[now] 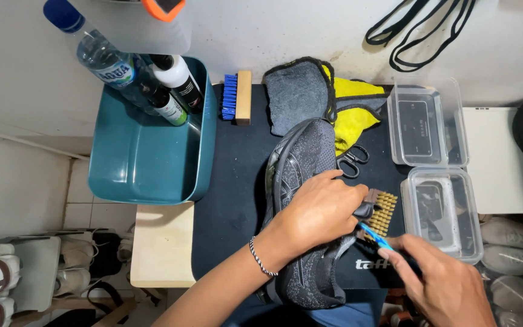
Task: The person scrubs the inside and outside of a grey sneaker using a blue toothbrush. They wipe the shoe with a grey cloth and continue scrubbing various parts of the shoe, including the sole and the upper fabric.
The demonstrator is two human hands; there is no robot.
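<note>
A dark grey knit shoe (302,163) lies on its side on a black mat (231,200), sole turned left. My left hand (319,209) rests on the shoe's upper and holds it down. My right hand (446,281), at the lower right, grips a thin blue-handled tool (373,236) whose tip meets the shoe near my left fingers. A brush with tan bristles (384,212) lies just right of the shoe, beside my left fingertips.
A teal tub (146,169) with several bottles stands at the left. A blue-bristled wooden brush (237,95), grey and yellow cloths (358,109), scissors (352,160) and two clear plastic boxes (443,212) surround the shoe. Shoes sit on the floor at left.
</note>
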